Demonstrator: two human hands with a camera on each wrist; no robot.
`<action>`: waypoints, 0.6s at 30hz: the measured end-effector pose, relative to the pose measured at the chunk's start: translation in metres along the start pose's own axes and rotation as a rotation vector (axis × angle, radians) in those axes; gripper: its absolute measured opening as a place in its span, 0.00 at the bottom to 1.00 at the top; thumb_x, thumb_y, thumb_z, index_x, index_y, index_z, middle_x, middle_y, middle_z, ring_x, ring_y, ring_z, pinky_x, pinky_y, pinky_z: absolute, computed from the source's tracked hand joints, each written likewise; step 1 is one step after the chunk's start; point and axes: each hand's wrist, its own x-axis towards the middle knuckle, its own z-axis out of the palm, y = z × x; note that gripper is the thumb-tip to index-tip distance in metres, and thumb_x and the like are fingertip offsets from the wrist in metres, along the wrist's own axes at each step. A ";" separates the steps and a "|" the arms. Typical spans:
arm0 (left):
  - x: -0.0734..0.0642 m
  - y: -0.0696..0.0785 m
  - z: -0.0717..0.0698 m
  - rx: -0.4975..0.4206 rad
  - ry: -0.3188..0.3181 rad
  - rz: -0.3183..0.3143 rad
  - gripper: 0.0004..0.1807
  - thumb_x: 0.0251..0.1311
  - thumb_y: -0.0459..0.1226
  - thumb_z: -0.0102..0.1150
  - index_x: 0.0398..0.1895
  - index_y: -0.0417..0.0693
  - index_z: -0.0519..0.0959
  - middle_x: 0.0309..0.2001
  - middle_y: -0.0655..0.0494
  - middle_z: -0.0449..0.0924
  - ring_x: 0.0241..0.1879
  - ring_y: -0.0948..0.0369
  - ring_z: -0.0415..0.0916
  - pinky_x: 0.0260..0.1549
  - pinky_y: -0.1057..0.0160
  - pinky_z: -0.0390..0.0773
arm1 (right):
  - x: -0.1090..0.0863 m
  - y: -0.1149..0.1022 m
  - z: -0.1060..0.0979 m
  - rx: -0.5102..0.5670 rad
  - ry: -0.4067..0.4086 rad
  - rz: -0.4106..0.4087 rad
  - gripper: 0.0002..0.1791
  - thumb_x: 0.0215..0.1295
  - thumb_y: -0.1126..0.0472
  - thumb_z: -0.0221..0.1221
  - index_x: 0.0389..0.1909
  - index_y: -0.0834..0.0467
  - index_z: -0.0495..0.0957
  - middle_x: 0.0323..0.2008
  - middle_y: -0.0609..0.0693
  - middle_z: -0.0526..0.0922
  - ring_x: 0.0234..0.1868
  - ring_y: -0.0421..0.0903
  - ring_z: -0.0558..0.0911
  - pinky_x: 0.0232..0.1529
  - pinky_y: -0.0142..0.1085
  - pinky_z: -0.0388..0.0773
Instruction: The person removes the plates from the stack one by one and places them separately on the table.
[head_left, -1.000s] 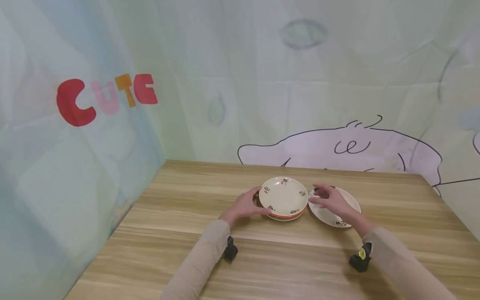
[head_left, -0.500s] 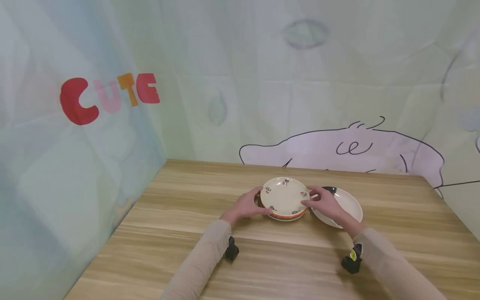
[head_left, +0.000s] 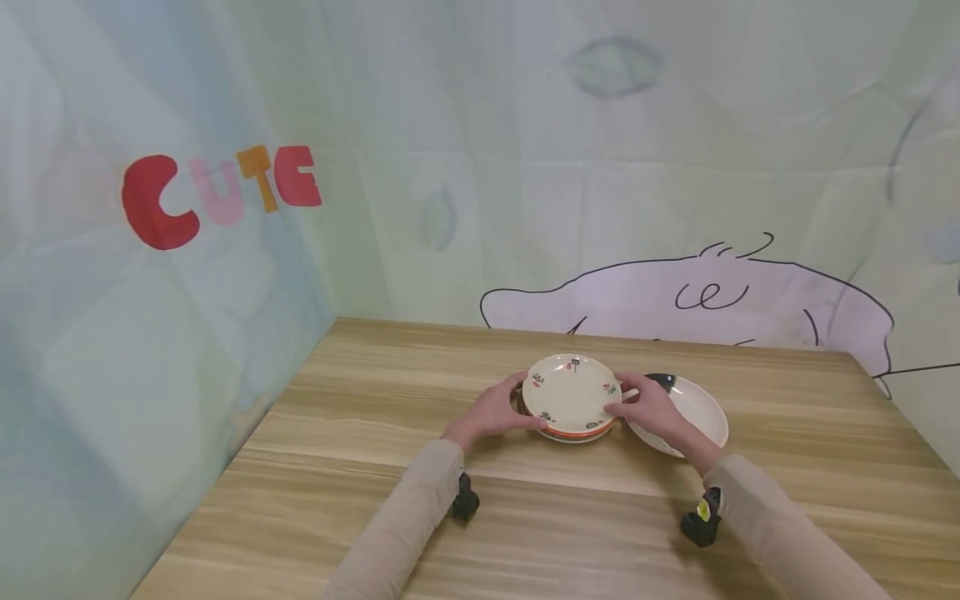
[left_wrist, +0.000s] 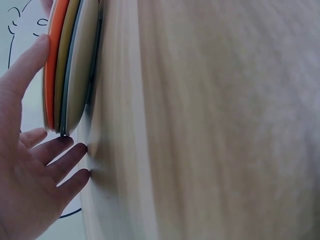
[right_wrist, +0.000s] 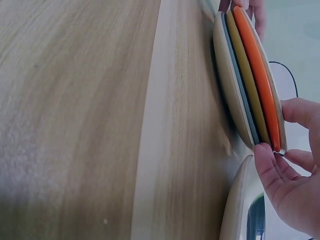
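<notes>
Plate stack (head_left: 572, 396) on the tabletop (head_left: 540, 533), caught between a left hand (head_left: 495, 407) curved round one side and a right hand (head_left: 651, 408) pinching the other — careful now of a possible slide into the white plate (head_left: 706, 408) just beside, from any uneven pull!

Wide lane along left edge of wood-grain table (head_left: 570, 517); toward right edge, dark-patched white round plate (head_left: 695, 410) obstructs access to cream-topped round plate stack (head_left: 573, 396).
</notes>
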 end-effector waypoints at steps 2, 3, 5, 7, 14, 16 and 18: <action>0.000 0.001 0.000 -0.003 -0.002 -0.007 0.54 0.39 0.52 0.70 0.69 0.46 0.53 0.64 0.46 0.62 0.63 0.53 0.59 0.63 0.54 0.57 | 0.000 0.000 0.000 0.018 -0.003 -0.002 0.38 0.52 0.61 0.63 0.62 0.72 0.59 0.48 0.67 0.70 0.43 0.55 0.78 0.34 0.33 0.79; -0.001 0.001 0.000 -0.005 -0.001 -0.009 0.54 0.39 0.52 0.70 0.68 0.46 0.54 0.64 0.46 0.62 0.63 0.52 0.59 0.63 0.54 0.57 | 0.000 0.000 0.000 0.024 -0.004 -0.004 0.38 0.53 0.62 0.63 0.62 0.72 0.58 0.48 0.67 0.70 0.43 0.55 0.78 0.33 0.33 0.79; -0.001 0.001 0.000 -0.006 -0.002 -0.012 0.54 0.39 0.52 0.70 0.69 0.46 0.53 0.64 0.46 0.61 0.63 0.52 0.58 0.63 0.54 0.58 | -0.001 -0.001 0.000 0.033 -0.002 0.004 0.38 0.53 0.63 0.63 0.62 0.72 0.58 0.48 0.67 0.70 0.42 0.54 0.78 0.33 0.32 0.79; 0.000 0.001 0.000 -0.004 0.001 -0.010 0.54 0.39 0.52 0.70 0.68 0.46 0.53 0.64 0.46 0.61 0.63 0.53 0.58 0.63 0.54 0.58 | -0.001 -0.002 0.000 0.036 -0.006 0.009 0.37 0.53 0.63 0.62 0.62 0.72 0.58 0.48 0.66 0.69 0.42 0.54 0.77 0.33 0.32 0.78; 0.001 -0.002 0.002 -0.012 0.003 0.009 0.51 0.39 0.53 0.70 0.68 0.49 0.56 0.64 0.50 0.62 0.63 0.55 0.59 0.62 0.56 0.59 | 0.000 -0.002 0.000 0.050 -0.013 0.034 0.36 0.53 0.64 0.60 0.62 0.71 0.58 0.48 0.66 0.70 0.41 0.52 0.78 0.34 0.32 0.79; 0.001 -0.002 0.002 -0.017 0.003 0.014 0.52 0.38 0.53 0.71 0.68 0.49 0.56 0.64 0.50 0.62 0.63 0.55 0.58 0.62 0.56 0.59 | 0.000 -0.001 -0.001 0.054 -0.020 0.032 0.36 0.53 0.64 0.60 0.62 0.71 0.57 0.49 0.67 0.69 0.41 0.51 0.78 0.34 0.33 0.79; 0.001 -0.002 0.002 -0.014 0.002 0.013 0.52 0.38 0.53 0.71 0.68 0.49 0.56 0.64 0.50 0.62 0.63 0.55 0.58 0.62 0.56 0.59 | 0.000 -0.001 -0.002 0.063 -0.025 0.039 0.36 0.53 0.64 0.60 0.63 0.71 0.57 0.50 0.67 0.69 0.40 0.50 0.78 0.34 0.33 0.79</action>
